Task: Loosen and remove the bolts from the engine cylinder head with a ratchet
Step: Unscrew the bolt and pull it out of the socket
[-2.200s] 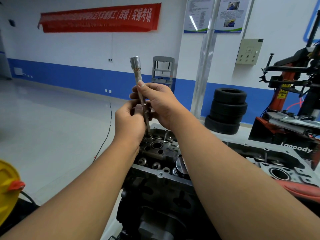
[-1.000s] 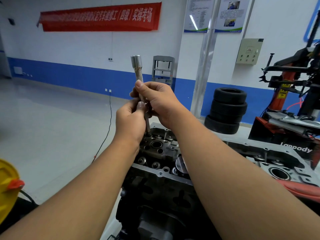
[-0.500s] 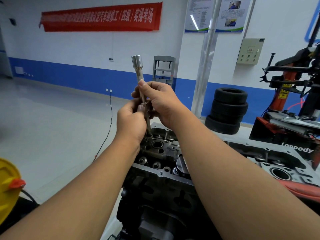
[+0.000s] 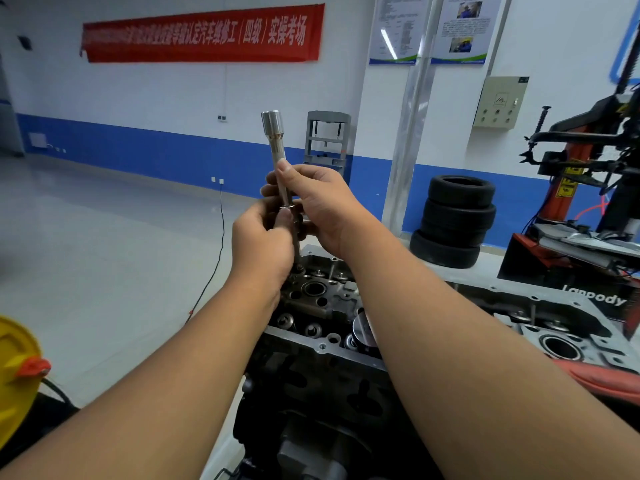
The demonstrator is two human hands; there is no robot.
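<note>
Both hands hold one long silver socket tool (image 4: 277, 157) that stands almost upright. Its thick round end is at the top, and its thin lower end touches the far left corner of the engine cylinder head (image 4: 322, 299). The right hand (image 4: 320, 202) curls its fingers around the middle of the tool, with the thumb lying along it. The left hand (image 4: 259, 244) pinches the tool just below, beside a small ring on the shaft. On the far wall hangs one red banner (image 4: 204, 32) with white Chinese words, ending in 实操考场. Two posters (image 4: 433, 29) hang to its right; their writing is too small to read. Four black tires (image 4: 453, 220) sit in one stack. The machine at the right says "Lanpody" (image 4: 594, 297). One yellow thing (image 4: 17, 379) sits at the left edge.
</note>
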